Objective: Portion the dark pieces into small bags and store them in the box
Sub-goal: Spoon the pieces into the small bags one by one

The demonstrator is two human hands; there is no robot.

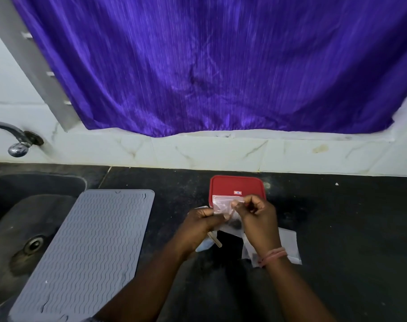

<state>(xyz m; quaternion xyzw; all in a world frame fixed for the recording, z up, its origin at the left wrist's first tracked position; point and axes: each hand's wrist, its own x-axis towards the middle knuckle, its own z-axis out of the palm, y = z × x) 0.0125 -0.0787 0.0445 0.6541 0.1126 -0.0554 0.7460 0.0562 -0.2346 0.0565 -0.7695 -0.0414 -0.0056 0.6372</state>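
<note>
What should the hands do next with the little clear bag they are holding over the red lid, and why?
Probably finish closing the small bag. Both the left hand and the right hand pinch its top edge, and dark pieces already sit at its bottom. The red lid is on the box, so storing comes afterwards.

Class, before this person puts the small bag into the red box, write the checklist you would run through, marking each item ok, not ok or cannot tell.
1. Both hands hold the small bag: left hand and right hand pinch it: ok.
2. Dark pieces inside the bag: ok.
3. Bag mouth sealed: cannot tell.
4. Red box open to receive it: not ok, the lid is on.
5. Spare bags within reach: ok.
</note>
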